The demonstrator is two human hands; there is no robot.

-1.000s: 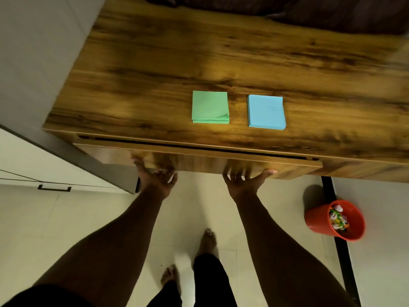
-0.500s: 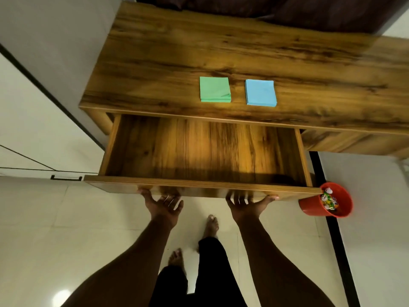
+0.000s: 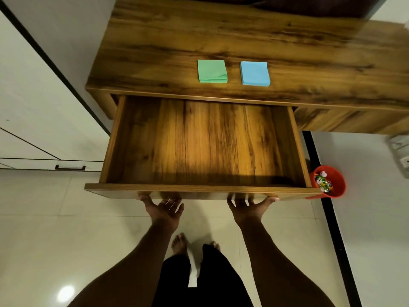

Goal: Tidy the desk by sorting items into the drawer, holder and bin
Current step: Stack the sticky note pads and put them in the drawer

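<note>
While 2 hands [image 3: 163, 209] [image 3: 249, 208] grip 1 drawer [image 3: 199, 188] | 2 pads [image 3: 212, 70] [image 3: 255, 73] (green, blue) | 1 bin [image 3: 339, 186]

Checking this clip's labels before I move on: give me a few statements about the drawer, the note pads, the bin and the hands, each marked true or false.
1. The drawer stands open. True.
2. The green sticky-note pad lies inside the drawer. False: it lies on the desktop, left of the blue sticky-note pad and apart from it.
3. The left hand and the right hand both hold the drawer's front panel from below. True.
4. The red bin stands on the desktop. False: it stands on the floor, right of the drawer, with wrappers in it.
</note>
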